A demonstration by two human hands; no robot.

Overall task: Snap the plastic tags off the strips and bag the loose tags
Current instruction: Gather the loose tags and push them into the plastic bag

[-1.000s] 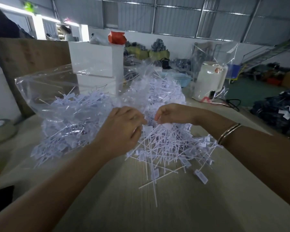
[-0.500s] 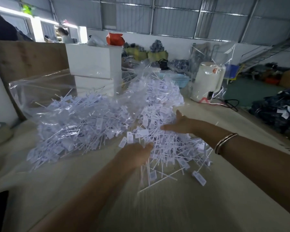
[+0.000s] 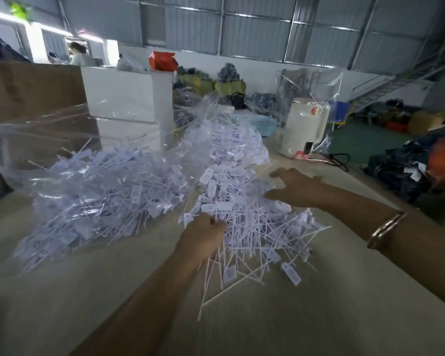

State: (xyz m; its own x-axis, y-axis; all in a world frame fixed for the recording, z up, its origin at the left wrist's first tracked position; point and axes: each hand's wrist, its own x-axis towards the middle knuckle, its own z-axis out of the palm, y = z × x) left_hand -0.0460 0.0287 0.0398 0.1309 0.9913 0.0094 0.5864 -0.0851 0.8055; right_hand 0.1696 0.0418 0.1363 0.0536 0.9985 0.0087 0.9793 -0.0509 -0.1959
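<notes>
We're approx halfway: clear bag (image 3: 62,160) already stuffed w/ tags, big loose pile (image 3: 254,227) left. Left hand (image 3: 203,240) grips a bunch; right hand (image 3: 290,186) flat, fingers spread, on pile.

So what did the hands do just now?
The left hand pulled back toward the person and now digs into the loose tags. The right hand opened and spread flat on the pile's far side. The bag of tags stayed put.
</notes>
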